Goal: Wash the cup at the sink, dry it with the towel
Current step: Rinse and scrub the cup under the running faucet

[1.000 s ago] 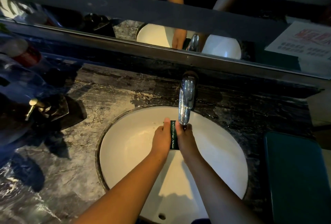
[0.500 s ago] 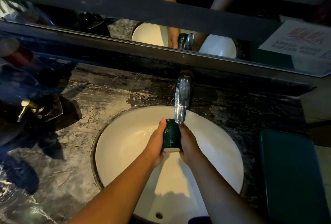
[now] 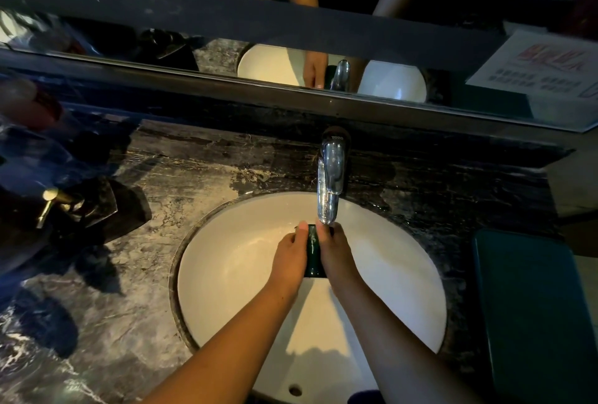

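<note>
— What is that between your palms?

— My cup (image 3: 313, 250): dark green, glazed, glossy, with a wet sheen on its side. My left hand (image 3: 289, 256) and right hand (image 3: 335, 253) press it from either side.

— And the tap above?

— The faucet (image 3: 330, 177) is polished chrome, mirror-bright. The sink (image 3: 233, 274) under my hands is smooth white ceramic with a soft shine.

— The top around it?

— The counter (image 3: 145, 274) looks like polished dark stone with pale veins, glossy. At the far edge a mirror (image 3: 194, 48) sits in a brushed metal frame. On the left, a brass-coloured pump (image 3: 51, 201), shiny. On the right, a dark teal towel (image 3: 534, 306), matt; I cannot tell its weave.
</note>
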`<act>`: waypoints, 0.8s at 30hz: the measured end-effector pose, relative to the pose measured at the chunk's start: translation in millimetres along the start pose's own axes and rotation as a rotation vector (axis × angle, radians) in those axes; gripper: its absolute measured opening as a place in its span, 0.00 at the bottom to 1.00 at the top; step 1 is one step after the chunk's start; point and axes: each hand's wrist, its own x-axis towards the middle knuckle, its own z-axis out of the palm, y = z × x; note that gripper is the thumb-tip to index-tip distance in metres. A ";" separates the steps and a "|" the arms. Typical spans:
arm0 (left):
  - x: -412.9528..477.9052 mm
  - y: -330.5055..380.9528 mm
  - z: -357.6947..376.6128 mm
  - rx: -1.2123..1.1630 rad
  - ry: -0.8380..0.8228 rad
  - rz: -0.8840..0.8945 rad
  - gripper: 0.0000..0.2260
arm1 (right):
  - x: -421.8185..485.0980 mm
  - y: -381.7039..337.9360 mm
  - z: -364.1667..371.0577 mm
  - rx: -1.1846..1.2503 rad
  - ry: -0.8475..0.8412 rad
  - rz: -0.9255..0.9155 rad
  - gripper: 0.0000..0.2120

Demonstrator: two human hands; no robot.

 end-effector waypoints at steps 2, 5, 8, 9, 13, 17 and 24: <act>-3.7 6.0 3.5 0.003 -0.037 0.033 0.25 | -3.1 -2.9 0.8 -0.070 -0.008 -0.050 0.24; -1.6 7.9 2.5 -0.054 -0.047 0.010 0.25 | -1.5 -2.0 -3.8 -0.001 -0.045 -0.035 0.21; 0.8 7.5 0.0 -0.154 -0.081 -0.107 0.30 | 1.5 2.5 -6.5 0.224 -0.114 0.097 0.18; 1.0 6.3 -0.7 -0.200 -0.105 -0.140 0.32 | 2.2 4.5 -7.1 0.237 -0.126 0.102 0.17; -1.1 4.6 -5.4 -0.436 -0.206 -0.260 0.27 | 2.3 10.7 -9.3 0.400 -0.160 0.131 0.20; 1.3 0.1 -10.4 -0.540 -0.262 -0.327 0.30 | 0.5 16.6 -9.2 0.436 -0.187 0.094 0.21; -3.2 -2.5 -15.7 -0.656 -0.287 -0.435 0.30 | -6.8 10.4 -13.5 0.312 -0.108 0.125 0.19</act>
